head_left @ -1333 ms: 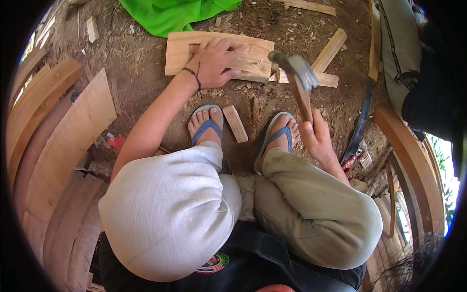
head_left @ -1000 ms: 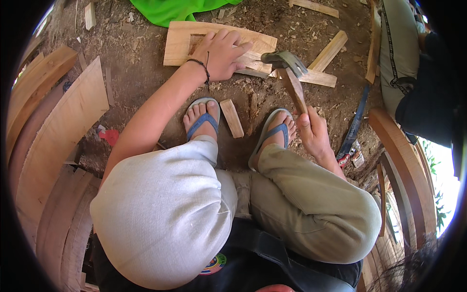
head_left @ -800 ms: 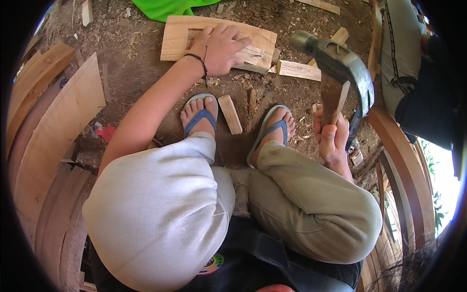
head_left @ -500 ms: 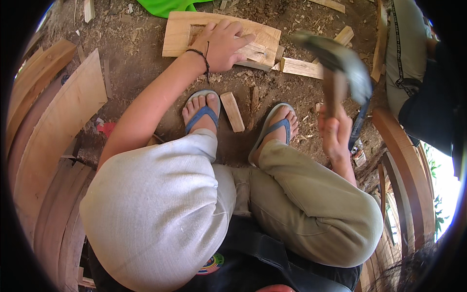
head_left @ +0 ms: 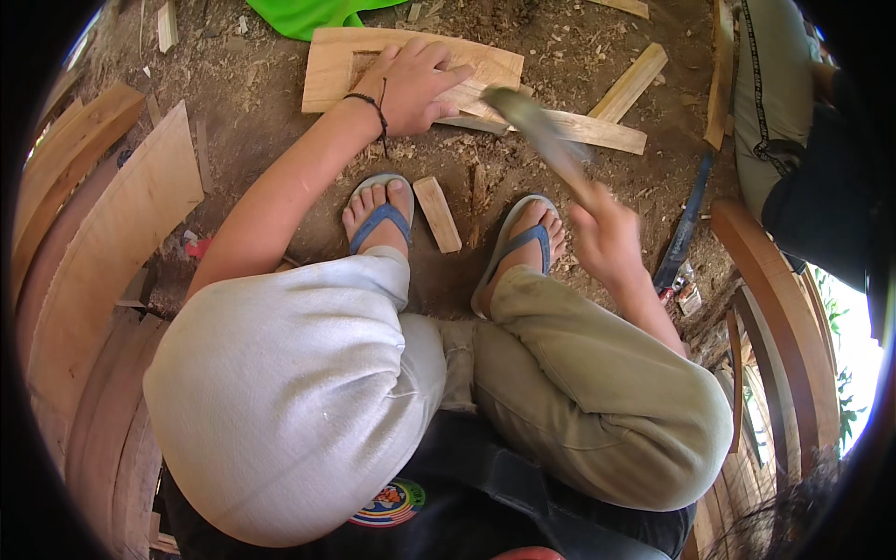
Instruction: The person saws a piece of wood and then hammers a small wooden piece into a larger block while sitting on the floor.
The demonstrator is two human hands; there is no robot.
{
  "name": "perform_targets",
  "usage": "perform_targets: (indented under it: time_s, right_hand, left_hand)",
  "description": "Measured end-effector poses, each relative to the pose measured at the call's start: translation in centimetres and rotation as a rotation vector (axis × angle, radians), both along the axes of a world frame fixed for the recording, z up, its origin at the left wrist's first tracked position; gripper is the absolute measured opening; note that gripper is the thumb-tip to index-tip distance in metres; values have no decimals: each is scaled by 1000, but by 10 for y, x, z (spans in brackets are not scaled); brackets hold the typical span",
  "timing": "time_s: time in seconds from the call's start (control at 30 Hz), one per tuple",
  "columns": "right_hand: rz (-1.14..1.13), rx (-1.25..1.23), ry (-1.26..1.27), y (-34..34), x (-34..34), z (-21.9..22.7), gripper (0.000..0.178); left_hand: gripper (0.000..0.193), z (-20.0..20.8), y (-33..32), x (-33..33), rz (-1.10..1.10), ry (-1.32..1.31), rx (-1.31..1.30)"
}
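My left hand (head_left: 415, 86), with a dark cord at the wrist, is bent over a short wooden piece (head_left: 459, 95) and holds it on a flat, curved-edge wooden board (head_left: 329, 73). A rectangular recess in the board shows beside the fingers. My right hand (head_left: 607, 235) is closed round the handle of a hammer (head_left: 558, 161), smeared by motion. The hammer's head is over the right end of the wooden piece and hides that end. Whether it touches the wood I cannot tell.
A wood strip (head_left: 607, 133) and another offcut (head_left: 632, 82) lie right of the board. A small block (head_left: 437, 215) lies between my sandalled feet. A saw (head_left: 684, 224) rests at the right, near another person's leg (head_left: 779, 93). Curved planks (head_left: 112, 243) stand at the left.
The hammer has swung down and left, from raised at the right to over the wooden piece. My left hand keeps its hold. The saw and wood strip show more fully.
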State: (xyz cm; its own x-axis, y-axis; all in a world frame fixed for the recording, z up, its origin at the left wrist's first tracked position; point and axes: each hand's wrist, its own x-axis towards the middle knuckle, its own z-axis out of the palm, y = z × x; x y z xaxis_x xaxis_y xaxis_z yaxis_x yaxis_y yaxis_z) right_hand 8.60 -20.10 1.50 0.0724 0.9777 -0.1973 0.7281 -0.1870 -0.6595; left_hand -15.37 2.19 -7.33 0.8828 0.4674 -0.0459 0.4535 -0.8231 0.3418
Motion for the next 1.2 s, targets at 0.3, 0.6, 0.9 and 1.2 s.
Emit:
perform_targets:
  time_s: [0.3, 0.6, 0.9, 1.2]
  right_hand:
    - [95, 78, 27, -13, 2, -5, 35]
    - [204, 233, -3, -22, 27, -23, 34]
    - [67, 289, 145, -3, 7, 1, 33]
    - [-136, -113, 249, -77, 3, -49, 46]
  left_hand:
    - [52, 3, 1, -1, -8, 90, -43]
    - [56, -1, 3, -1, -26, 6, -16]
    - [57, 13, 4, 1, -17, 95, -96]
    - [68, 0, 5, -20, 64, -137, -150]
